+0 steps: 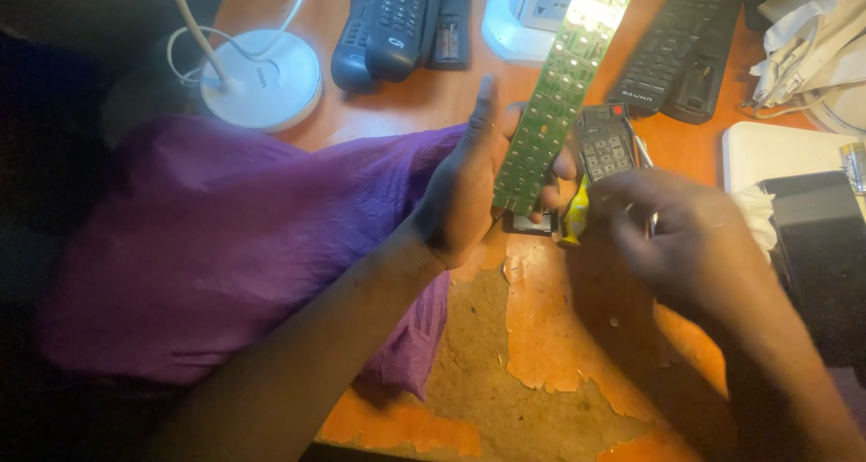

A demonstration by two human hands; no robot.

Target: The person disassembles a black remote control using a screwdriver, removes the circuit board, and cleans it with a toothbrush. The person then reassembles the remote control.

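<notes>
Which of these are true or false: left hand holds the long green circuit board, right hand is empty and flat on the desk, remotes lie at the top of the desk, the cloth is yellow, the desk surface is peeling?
1. The left hand holds the long green circuit board. True.
2. The right hand lies empty and flat on the desk. False: it is raised and curled around a thin metal tool.
3. Black remotes lie at the top of the desk. True.
4. The cloth is yellow. False: it is purple.
5. The orange desk surface is peeling. True.
</notes>
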